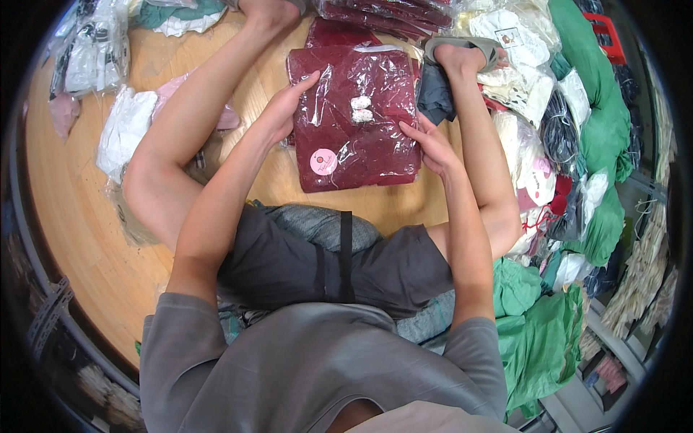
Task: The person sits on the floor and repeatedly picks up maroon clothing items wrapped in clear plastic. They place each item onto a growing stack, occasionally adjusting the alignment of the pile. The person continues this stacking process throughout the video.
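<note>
Between my legs is a folded dark red garment in a clear plastic bag (361,141), with a round pink sticker near its lower left corner and two small white pieces near its middle. My left hand (287,108) grips its left edge, thumb on top and the other fingers hidden beneath. On the right edge, my right hand (432,143) pinches the bag, thumb over the front and fingers behind. Just beyond lies a stack of similar dark red bagged garments (390,16), partly cut off by the upper edge.
White and cream bagged garments (530,79) pile up beyond my right leg, beside a long green cloth bundle (595,108). White plastic-wrapped items (124,133) lie beyond my left knee. A green sack (541,339) sits near my right elbow. Wooden flooring (79,202) shows at left.
</note>
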A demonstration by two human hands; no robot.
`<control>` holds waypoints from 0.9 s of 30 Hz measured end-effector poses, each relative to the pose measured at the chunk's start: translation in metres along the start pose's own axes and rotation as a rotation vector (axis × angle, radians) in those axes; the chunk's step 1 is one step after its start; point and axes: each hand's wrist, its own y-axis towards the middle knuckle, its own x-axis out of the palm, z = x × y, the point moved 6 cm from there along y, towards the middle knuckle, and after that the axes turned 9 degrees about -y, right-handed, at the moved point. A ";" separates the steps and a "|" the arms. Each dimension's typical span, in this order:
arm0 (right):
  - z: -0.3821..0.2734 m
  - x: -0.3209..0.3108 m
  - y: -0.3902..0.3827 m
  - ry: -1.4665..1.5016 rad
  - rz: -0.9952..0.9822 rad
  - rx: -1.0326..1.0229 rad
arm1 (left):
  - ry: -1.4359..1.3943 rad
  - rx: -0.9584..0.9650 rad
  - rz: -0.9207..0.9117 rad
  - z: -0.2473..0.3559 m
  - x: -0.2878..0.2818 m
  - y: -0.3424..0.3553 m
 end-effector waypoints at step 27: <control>-0.247 -0.025 -0.154 -0.252 0.297 -0.753 | 0.283 0.030 0.172 -0.005 -0.028 0.017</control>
